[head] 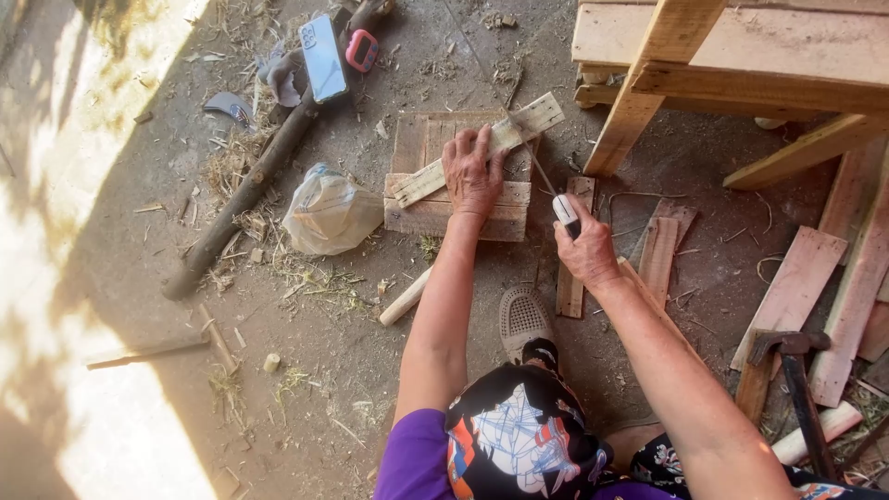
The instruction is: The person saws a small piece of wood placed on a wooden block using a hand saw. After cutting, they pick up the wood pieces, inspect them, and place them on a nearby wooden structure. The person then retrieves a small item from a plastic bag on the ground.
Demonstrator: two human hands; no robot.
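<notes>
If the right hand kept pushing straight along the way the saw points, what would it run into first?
Probably the light wooden strip that the left hand pins to the small pallet. The right hand points its saw up-left across it; depth is hard to judge.

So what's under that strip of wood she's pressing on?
Under the strip lies a small wooden pallet on the dirt floor. The left hand hides the middle, so that part can't be seen.

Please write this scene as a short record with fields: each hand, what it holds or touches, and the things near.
left hand: pressed flat on a narrow wood strip
support: strip lies across a small wooden board on the ground
right hand: grips a handsaw by its white handle, thin blade reaching to the strip
near left: plastic bag, long stick
near right: claw hammer, loose planks
</notes>
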